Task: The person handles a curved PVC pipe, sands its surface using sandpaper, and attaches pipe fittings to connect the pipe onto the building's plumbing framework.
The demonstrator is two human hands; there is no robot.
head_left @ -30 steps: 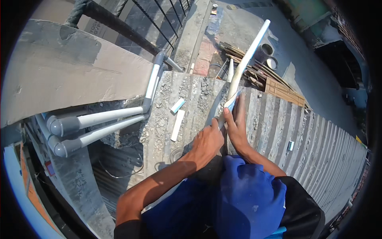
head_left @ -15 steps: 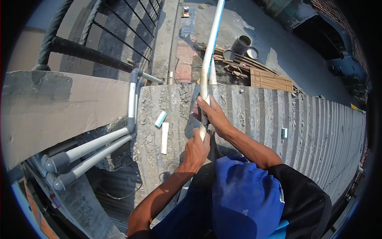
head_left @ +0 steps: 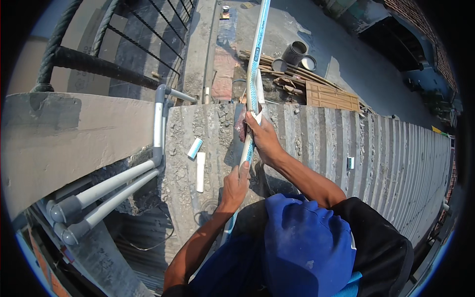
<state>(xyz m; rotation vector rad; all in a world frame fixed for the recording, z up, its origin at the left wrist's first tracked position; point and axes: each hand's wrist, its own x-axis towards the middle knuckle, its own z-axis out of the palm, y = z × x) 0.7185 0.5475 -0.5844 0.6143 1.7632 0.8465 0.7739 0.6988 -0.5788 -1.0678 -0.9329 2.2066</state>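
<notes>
Pipe [head_left: 254,64], one, long, white with blue print: held aslant in front of body, above ribbed grey surface [head_left: 388,163]; far end cut off by upper edge of view, near end not clearly told.
Right hand [head_left: 263,139], one: closed round mid-length, thumb along upper face; dark red thing [head_left: 241,129] just beside, too unclear to name.
Left hand [head_left: 234,188], one: wrapped round same length, nearer body, thumb pointing up along it.
Short offcuts, three: blue-printed piece [head_left: 195,148] and plain white piece [head_left: 200,172] side by side at left, third piece [head_left: 351,162] well apart at right.
Fitted pipes [head_left: 116,182] with grey elbows, along wall at left.
Step in hand, as judged: two-handed steadying and handling of loose length. Next move, as judged: calls for firm grip at both points and care with long far end.
</notes>
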